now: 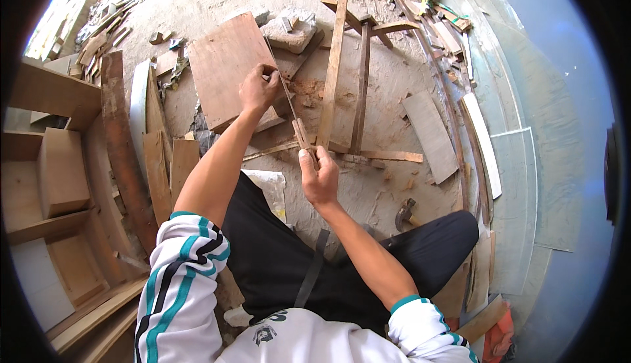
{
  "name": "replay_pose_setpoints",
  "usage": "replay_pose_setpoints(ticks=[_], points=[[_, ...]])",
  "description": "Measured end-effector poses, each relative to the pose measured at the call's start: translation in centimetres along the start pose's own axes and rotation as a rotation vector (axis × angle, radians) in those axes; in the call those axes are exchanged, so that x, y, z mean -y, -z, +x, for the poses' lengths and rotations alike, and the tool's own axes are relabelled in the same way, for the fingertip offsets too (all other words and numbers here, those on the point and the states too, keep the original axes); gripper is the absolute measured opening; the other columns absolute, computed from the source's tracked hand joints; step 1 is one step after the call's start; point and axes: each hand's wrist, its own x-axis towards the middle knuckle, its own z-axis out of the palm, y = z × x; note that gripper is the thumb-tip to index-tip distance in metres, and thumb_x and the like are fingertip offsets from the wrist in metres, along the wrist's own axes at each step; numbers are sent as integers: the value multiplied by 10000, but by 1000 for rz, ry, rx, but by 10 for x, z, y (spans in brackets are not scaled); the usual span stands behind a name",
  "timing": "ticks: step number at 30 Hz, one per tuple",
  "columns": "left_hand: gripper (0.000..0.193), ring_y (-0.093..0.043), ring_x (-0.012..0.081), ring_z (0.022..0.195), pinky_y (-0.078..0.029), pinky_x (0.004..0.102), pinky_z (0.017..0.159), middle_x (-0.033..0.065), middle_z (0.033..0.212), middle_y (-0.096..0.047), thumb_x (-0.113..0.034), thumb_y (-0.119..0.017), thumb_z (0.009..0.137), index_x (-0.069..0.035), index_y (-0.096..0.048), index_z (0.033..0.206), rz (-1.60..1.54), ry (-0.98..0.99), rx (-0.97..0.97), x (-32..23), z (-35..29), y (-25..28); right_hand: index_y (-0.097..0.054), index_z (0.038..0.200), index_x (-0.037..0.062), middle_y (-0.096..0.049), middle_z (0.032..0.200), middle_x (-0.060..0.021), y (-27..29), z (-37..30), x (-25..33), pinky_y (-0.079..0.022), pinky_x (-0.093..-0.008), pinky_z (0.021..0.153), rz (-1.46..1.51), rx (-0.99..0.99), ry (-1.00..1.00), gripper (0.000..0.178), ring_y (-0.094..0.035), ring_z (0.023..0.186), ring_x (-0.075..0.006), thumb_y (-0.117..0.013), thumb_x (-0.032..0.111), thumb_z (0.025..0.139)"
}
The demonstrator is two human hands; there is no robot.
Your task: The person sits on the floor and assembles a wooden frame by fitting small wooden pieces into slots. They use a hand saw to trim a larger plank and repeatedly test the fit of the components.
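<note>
My right hand (320, 176) is closed round the wooden handle of a tool (301, 133) that looks like a handsaw, its thin dark blade seen nearly edge-on. The blade runs up and away to the left, along the right edge of a reddish-brown wooden board (220, 67). My left hand (260, 88) is over that edge, close beside the blade, with its fingers curled in a pinch. What those fingers hold is hidden. The board lies tilted, its near end raised on a piece of wood.
A stone block (289, 33) sits behind the board. Beyond my right hand lies a wooden frame (360, 87). A hammer (405, 214) rests by my right knee, near a grey plank (430, 136). Glass sheets (519, 185) lie at right, a wooden cabinet (62, 172) at left.
</note>
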Motion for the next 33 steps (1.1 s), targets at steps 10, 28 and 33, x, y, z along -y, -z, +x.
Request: replay_pose_setpoints(ticks=[10,28,33], points=[[286,-699,318,974,-524,418,858,133,1025,-738,-346,-588,939,-112,-713,1045,85,-52,-33,-3,1,-5,-551,815,1,-578,634,-191,11,1,-9,-451,-447,564,38,93,-32,348,-599,593,-373,-603,309,968],[341,-564,402,1186,-432,508,984,198,1245,-609,-338,-396,1032,-101,-526,1238,426,-158,114,1,7,-1,-563,853,-18,-580,627,-216,14,8,-14,-448,-446,549,176,231,-209,362,-605,566,-377,-593,323,973],[314,-637,426,1021,-502,494,877,208,1143,-651,-318,-413,1024,-78,-524,1193,500,-224,239,-11,15,11,-569,853,-16,-554,613,-164,13,8,-12,-430,-404,545,130,226,-197,330,-551,553,-254,-596,289,975]])
